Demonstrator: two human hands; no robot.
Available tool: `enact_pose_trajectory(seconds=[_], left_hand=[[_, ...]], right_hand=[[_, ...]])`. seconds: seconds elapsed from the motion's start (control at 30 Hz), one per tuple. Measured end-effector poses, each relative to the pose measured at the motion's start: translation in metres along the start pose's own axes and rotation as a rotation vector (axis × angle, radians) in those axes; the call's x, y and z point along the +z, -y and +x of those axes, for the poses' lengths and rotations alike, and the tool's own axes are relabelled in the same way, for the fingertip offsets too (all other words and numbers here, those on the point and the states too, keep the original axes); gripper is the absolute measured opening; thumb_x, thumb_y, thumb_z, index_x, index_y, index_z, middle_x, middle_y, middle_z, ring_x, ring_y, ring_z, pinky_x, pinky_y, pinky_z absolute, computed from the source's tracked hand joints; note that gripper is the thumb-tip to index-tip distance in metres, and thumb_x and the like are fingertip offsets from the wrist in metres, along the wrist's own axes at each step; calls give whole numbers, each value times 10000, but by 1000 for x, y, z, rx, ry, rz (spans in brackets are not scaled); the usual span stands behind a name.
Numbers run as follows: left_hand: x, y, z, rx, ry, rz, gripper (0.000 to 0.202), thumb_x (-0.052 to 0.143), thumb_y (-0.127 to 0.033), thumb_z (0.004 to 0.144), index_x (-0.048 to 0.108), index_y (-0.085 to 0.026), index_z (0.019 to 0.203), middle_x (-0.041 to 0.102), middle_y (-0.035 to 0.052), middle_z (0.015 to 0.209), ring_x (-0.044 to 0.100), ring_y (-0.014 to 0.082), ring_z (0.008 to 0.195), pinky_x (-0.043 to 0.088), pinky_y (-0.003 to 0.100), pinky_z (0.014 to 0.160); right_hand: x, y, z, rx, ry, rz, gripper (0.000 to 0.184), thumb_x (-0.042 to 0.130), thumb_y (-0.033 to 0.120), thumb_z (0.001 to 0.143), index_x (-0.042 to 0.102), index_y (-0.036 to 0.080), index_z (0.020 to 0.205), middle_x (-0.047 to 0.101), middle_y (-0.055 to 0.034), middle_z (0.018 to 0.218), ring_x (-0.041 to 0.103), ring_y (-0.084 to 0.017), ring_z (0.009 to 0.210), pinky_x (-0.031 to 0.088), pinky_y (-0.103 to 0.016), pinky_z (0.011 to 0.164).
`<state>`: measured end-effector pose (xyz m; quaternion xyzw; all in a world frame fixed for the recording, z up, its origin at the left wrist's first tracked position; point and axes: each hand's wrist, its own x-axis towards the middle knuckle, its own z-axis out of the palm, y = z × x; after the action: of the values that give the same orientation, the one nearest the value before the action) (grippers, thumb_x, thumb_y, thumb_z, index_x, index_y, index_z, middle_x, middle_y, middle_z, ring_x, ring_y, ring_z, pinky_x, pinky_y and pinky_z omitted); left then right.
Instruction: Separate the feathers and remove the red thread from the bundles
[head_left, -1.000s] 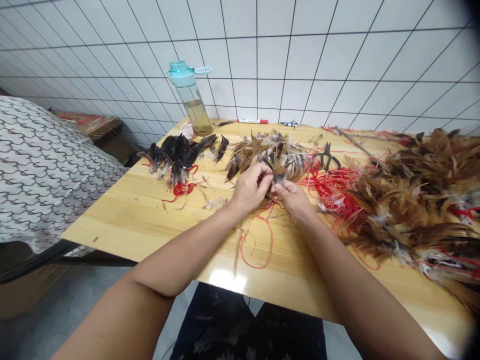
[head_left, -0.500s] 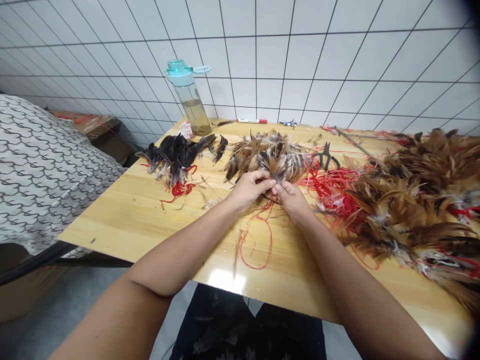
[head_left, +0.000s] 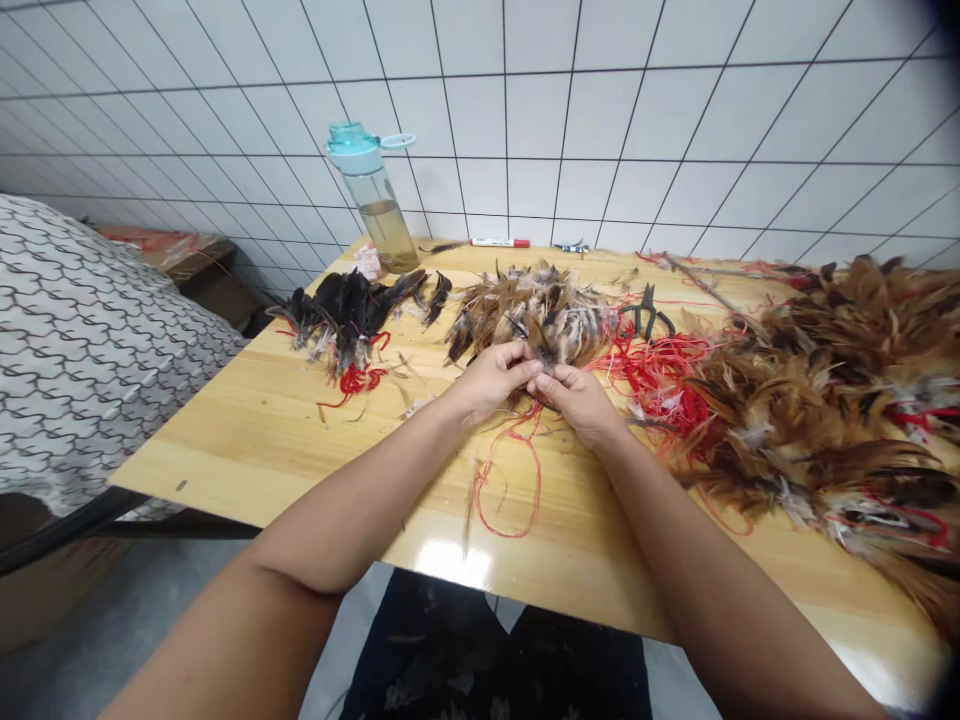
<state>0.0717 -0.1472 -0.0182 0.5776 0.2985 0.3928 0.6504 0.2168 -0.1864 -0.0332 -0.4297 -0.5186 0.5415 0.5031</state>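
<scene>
My left hand [head_left: 487,383] and my right hand [head_left: 576,398] meet fingertip to fingertip at the near edge of a brown feather pile [head_left: 536,315] in the middle of the wooden table [head_left: 285,420]. Both pinch a small clump of feathers and red thread [head_left: 517,470], which trails in a loop toward me. What exactly sits between the fingers is mostly hidden. A heap of red thread [head_left: 660,375] lies just right of my right hand.
A large mass of brown feathers [head_left: 832,400] covers the table's right side. Black feathers [head_left: 349,305] lie at the left, a water bottle [head_left: 375,200] behind them. Black scissors [head_left: 649,310] and a red marker [head_left: 499,242] lie farther back. A patterned cushion [head_left: 82,340] stands left.
Both hands stayed together at the feather pile, the fingers shifting slightly as they work the clump. The view drifted a little.
</scene>
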Motion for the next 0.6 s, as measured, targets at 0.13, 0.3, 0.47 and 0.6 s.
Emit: enact_pose_trajectory(seconds=[0.13, 0.3, 0.47, 0.6], left_hand=[[-2, -2, 0, 48, -15, 143, 340, 707, -409, 740, 516, -139, 660, 518, -33, 591, 452, 69, 579, 363, 214, 611], [-1, -6, 0, 80, -14, 270, 262, 654, -357, 788, 527, -147, 698, 563, -21, 615, 508, 91, 612, 403, 223, 642], [0, -9, -1, 243, -90, 506, 168, 552, -258, 861, 646, -158, 958, 637, 34, 828, 577, 130, 780, 456, 263, 780], [-6, -2, 0, 374, -101, 942, 267, 484, -160, 874, 683, -184, 1050, 615, 70, 965, 568, 167, 925, 446, 303, 877]], right_hand=[[-1, -2, 1, 20, 22, 14, 384, 757, 544, 635, 704, 178, 739, 664, -18, 760, 557, -143, 748, 431, -283, 767], [0, -4, 3, 4, -43, -15, 406, 733, 567, 645, 635, 173, 658, 567, 10, 633, 475, -114, 632, 402, -263, 653], [-6, 2, 3, -60, -143, 5, 408, 668, 582, 714, 551, 194, 675, 438, 43, 580, 366, -92, 545, 324, -239, 525], [-16, 5, 6, -48, -242, 43, 416, 656, 597, 720, 514, 207, 698, 354, 61, 543, 271, -80, 471, 219, -241, 443]])
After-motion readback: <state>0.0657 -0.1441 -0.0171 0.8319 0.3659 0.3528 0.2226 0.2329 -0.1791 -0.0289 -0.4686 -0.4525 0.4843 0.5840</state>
